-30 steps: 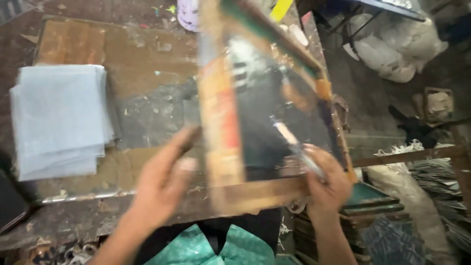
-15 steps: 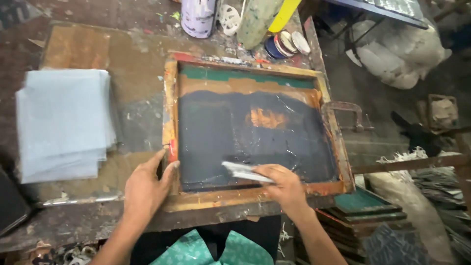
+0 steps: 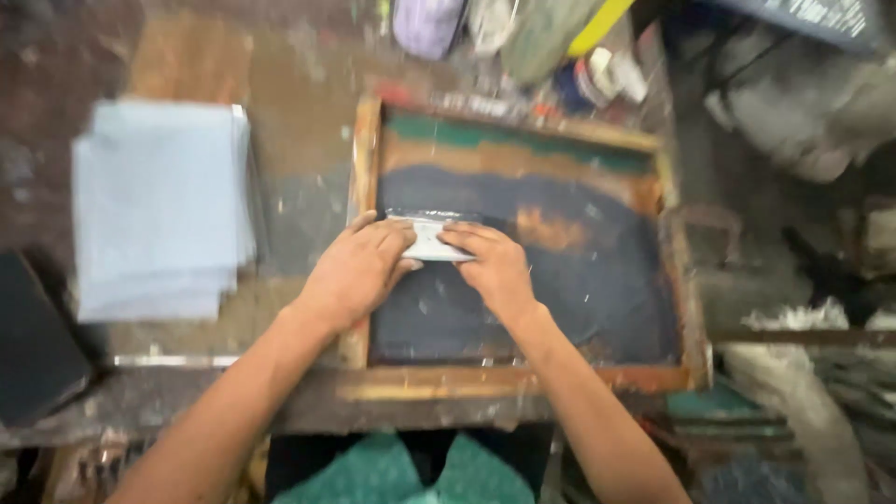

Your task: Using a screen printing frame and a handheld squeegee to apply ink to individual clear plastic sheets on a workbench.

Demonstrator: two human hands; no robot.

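A wooden-framed printing screen (image 3: 373, 149) lies flat on the worktable, its mesh (image 3: 597, 299) coated in dark ink with an orange patch near the middle. My left hand (image 3: 359, 266) and my right hand (image 3: 493, 263) both grip a small pale squeegee (image 3: 427, 239), pressing it onto the left half of the mesh. The hands sit side by side, fingers over the blade's top edge. The whole view is motion-blurred.
A stack of pale blue sheets (image 3: 159, 205) lies left of the frame. Jars, tins and a yellow object (image 3: 523, 37) crowd the table's far edge. A dark slab (image 3: 33, 345) sits at the lower left. Bags and clutter (image 3: 803, 112) fill the floor at right.
The screen came down from a raised tilt to flat on the table. My left hand left the frame's edge and joined my right hand on the squeegee, which moved up the mesh.
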